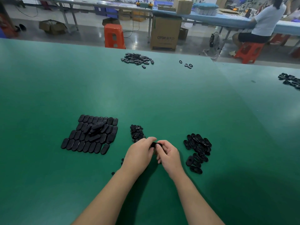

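Green matting covers the worktop [162, 98], and beyond its far edge a workshop floor shows an orange stool [114, 36], a cardboard box [164, 34] and a seated person [263, 21] at another bench.

Low in the middle of the view, the left hand [138, 155] has its fingers curled, pinching a black oval piece [155, 145]. The piece sits at this hand's fingertips, just to their right and raised off the matting. It is caught between the left hand and the right hand [168, 154], whose fingers curl round its other end. Most of the piece is hidden by the fingers.

Just beyond the left hand's knuckles, nearly touching them, lies a heap of small black parts [136, 132]. Further to the left of that hand and a little beyond it, oval covers [84, 140] lie in tidy rows with a few stacked on top. To the right of the left hand, past the right hand, is a loose pile of oval shells [197, 148]. Two stray bits [122, 161] rest just left of the left hand's wrist. Far beyond the left hand, near the worktop's back edge, sits another dark pile [137, 58].
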Demonstrator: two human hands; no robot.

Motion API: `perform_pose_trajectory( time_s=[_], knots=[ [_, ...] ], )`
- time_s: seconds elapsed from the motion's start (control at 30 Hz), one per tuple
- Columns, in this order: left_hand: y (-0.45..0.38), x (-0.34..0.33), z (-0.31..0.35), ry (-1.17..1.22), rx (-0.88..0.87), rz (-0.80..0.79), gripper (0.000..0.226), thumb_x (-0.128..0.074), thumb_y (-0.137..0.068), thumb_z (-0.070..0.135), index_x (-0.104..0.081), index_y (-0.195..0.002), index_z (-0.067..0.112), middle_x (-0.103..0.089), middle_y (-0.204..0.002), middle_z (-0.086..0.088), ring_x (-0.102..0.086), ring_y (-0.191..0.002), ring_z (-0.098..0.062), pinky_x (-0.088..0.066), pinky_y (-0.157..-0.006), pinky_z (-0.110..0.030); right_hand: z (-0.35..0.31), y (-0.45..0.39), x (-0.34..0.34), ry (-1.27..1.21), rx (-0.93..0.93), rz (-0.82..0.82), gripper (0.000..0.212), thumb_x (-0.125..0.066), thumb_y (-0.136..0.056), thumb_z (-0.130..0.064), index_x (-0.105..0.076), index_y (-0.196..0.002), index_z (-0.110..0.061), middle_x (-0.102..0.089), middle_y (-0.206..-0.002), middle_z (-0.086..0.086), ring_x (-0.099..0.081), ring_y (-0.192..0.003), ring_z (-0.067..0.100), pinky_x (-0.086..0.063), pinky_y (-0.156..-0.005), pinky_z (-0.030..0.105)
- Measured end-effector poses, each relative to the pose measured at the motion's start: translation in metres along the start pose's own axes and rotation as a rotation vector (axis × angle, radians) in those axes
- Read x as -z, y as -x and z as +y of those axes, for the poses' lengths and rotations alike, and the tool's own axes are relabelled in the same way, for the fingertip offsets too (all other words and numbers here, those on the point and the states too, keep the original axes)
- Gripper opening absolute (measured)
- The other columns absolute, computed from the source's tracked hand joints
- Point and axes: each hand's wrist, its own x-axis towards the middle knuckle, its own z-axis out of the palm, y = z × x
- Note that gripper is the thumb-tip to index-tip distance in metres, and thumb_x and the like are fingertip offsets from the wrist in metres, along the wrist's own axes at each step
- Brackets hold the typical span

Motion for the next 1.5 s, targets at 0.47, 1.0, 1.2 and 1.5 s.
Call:
perform_pose_trajectory(
  time_s=[0.47,1.0,1.2,1.5],
  knots=[
    [0.006,0.089,-0.101,-0.278,0.392,0.308,0.028,-0.067,-0.092,0.032,-0.071,-0.119,0.027,-0.070,-0.091,0.003,-0.061,-0.074,-0.022,-0.036,-0.054,-0.026,-0.003,0.004,-0.001,0.073,0.000,-0.006,0.015,-0.055,-0.102,-0.020,-0.068,-0.096,-0.023,-0.068,-0.073,-0.002,-0.057,-0.061,0.008,-0.051,-0.056,0.024],
    [0.031,0.111,-0.108,0.158,0.319,-0.425,0.012,-0.084,-0.077,0.037,-0.072,-0.079,0.039,-0.067,-0.068,0.012,-0.054,-0.056,0.000,-0.043,-0.056,-0.016,-0.003,0.003,-0.002,0.097,-0.007,0.005,0.014,-0.056,-0.102,-0.021,-0.068,-0.095,-0.023,-0.068,-0.072,-0.003,-0.057,-0.060,0.008,-0.050,-0.056,0.024],
    [0.033,0.102,-0.092,-0.064,0.245,-0.630,0.020,-0.082,-0.079,0.036,-0.066,-0.090,0.039,-0.063,-0.079,0.007,-0.053,-0.060,-0.001,-0.040,-0.053,-0.013,-0.004,0.004,-0.002,0.110,-0.006,0.003,0.013,-0.056,-0.102,-0.021,-0.068,-0.096,-0.023,-0.069,-0.072,-0.003,-0.057,-0.060,0.007,-0.050,-0.056,0.023],
    [0.025,0.088,-0.083,-0.234,0.208,-0.481,0.010,-0.074,-0.087,0.034,-0.065,-0.083,0.030,-0.064,-0.084,0.013,-0.059,-0.077,-0.002,-0.052,-0.072,-0.024,-0.004,0.005,-0.002,0.125,-0.002,0.001,0.013,-0.056,-0.102,-0.021,-0.067,-0.096,-0.023,-0.069,-0.073,-0.004,-0.058,-0.060,0.006,-0.050,-0.056,0.023]
  ],
)
